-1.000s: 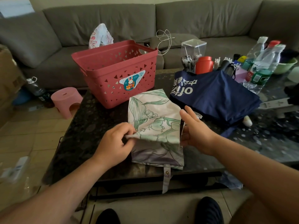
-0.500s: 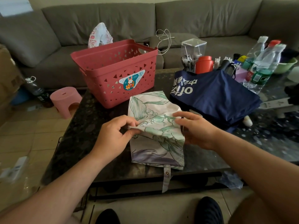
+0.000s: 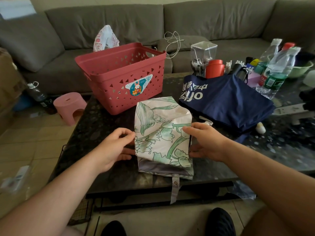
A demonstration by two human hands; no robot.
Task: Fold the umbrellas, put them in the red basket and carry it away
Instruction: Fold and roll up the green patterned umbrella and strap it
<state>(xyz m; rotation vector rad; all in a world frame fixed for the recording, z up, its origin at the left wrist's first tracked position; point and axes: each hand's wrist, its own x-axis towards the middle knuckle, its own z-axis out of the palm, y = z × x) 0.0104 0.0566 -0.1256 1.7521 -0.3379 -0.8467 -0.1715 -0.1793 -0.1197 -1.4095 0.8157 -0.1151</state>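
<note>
The flowery umbrella (image 3: 162,133) lies folded flat on the dark counter (image 3: 95,133), just in front of the red basket (image 3: 119,77). The left hand (image 3: 113,147) pinches its left edge and the right hand (image 3: 205,142) grips its right edge, thumb on top. The blue umbrella (image 3: 225,101) lies folded to the right, close beside the flowery one, with bottles (image 3: 276,70) behind it.

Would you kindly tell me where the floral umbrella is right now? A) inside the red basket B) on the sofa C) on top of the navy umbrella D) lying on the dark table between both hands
D: the floral umbrella lies on the dark table, with the left hand and right hand at its sides, in front of the red basket.
</note>
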